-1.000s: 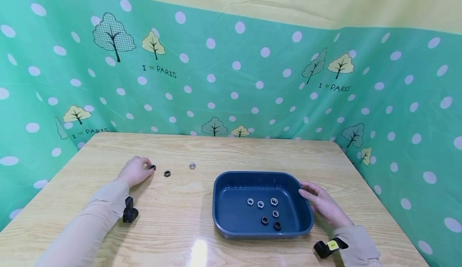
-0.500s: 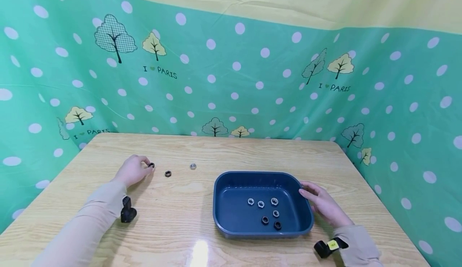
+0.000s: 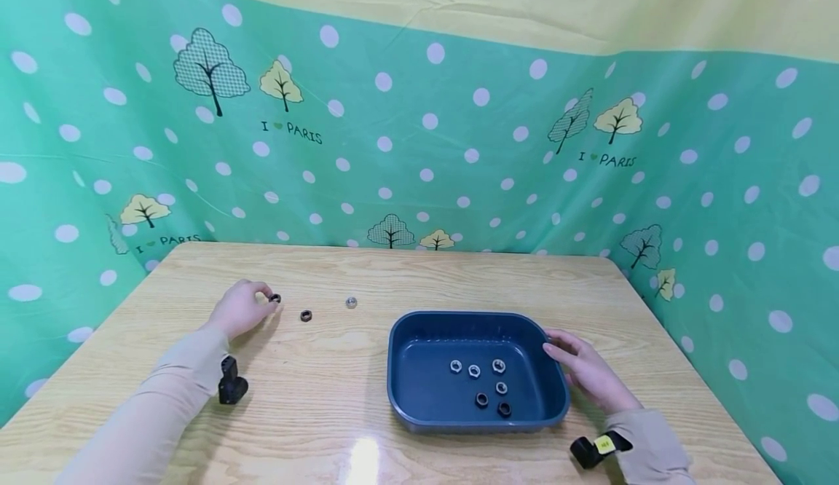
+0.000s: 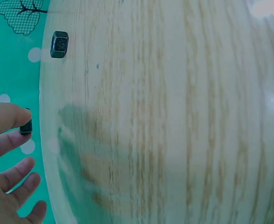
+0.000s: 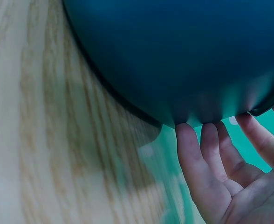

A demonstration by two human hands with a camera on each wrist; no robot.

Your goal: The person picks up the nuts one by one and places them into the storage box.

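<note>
My left hand [image 3: 239, 310] pinches a black hex nut [image 3: 275, 298] between thumb and forefinger, above the left part of the table. In the left wrist view, this held nut [image 4: 29, 127] shows edge-on, with the other fingers loosely bent below it. To its right lies a second black nut [image 3: 306, 316], and farther right a silver nut [image 3: 351, 302]. My right hand [image 3: 590, 372] holds the right side of a blue rectangular bin [image 3: 400, 419]. Its thumb is at the rim, and in the right wrist view its fingertips [image 5: 186, 133] press the outer wall.
Inside the bin lie several nuts, silver ones such as this nut [image 3: 499, 365] and two black ones, one a black nut [image 3: 504, 409] near the front. The wooden table [image 3: 314, 390] ends at a green dotted curtain [image 3: 406, 128] behind and at both sides.
My left hand has shifted slightly back and left with the black nut pinched in it. The right hand and the bin stay put.
</note>
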